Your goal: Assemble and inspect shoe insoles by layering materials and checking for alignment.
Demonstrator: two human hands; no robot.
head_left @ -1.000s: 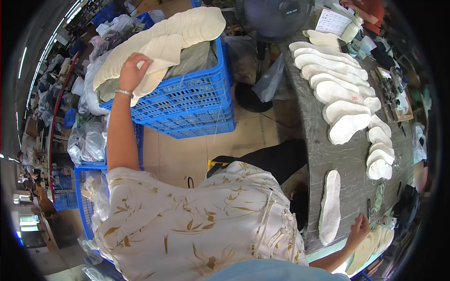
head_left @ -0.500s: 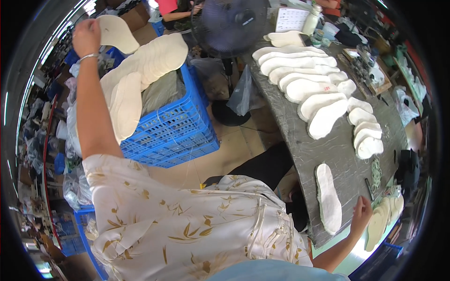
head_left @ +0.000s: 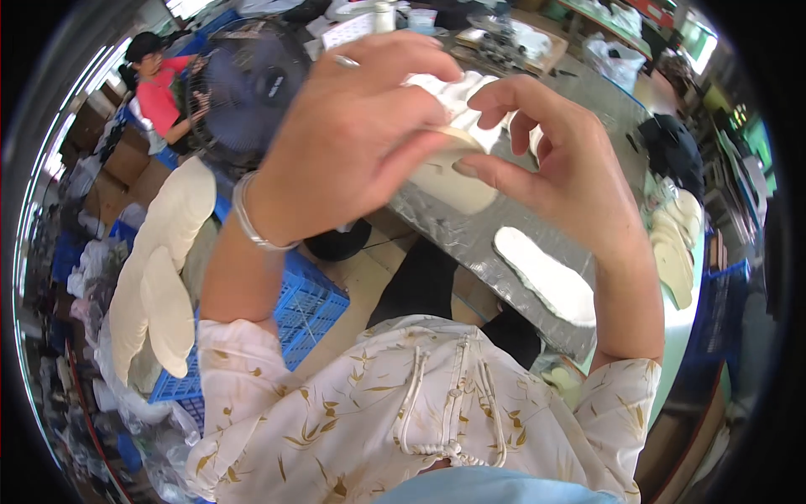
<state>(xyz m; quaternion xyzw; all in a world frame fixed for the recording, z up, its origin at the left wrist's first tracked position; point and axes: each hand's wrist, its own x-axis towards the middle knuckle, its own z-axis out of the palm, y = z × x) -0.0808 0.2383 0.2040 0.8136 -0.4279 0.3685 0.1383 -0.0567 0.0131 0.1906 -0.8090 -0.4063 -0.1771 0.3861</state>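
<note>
Raised in front of me, my left hand is closed around the edge of a cream insole, whose upper part it hides. My right hand is at the insole's other side, its thumb tip by the edge and its curled fingers spread apart from the thumb. On the dark table below, a white fluffy insole lies alone near the front edge. More white insoles lie behind my hands, partly hidden. To the left, overlapping cream insoles rest on top of a blue crate.
A black fan stands beyond the crate, with a person in a red top behind it. More insoles are stacked at the right on a pale green surface. A bottle stands at the table's back.
My left hand has brought the cream insole from above the crate to in front of me. My right hand has risen from the table's right side to meet it. The view has swung right.
</note>
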